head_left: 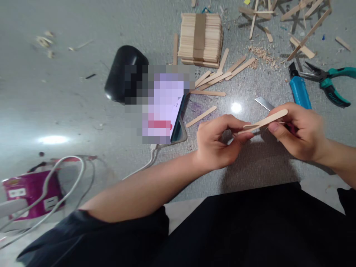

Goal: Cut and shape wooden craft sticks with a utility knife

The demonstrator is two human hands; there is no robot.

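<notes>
My left hand (219, 142) and my right hand (297, 131) meet over the grey floor, both pinched on thin wooden craft sticks (264, 122) held between them. The left fingers grip the sticks' left ends; the right thumb and fingers hold the right end, the top stick angled up to the right. A metal blade (263, 103) lies just behind the right hand. Several loose sticks (214, 79) lie on the floor beyond my hands.
A banded bundle of sticks (200, 39) stands at the back. A blue cutter (299, 91), teal pliers (329, 83), wood shavings (263, 55) and a stick structure (303, 22) are at right. A phone (167, 107), black object (125, 72), white cable (69, 185) and pink power strip (32, 194) are at left.
</notes>
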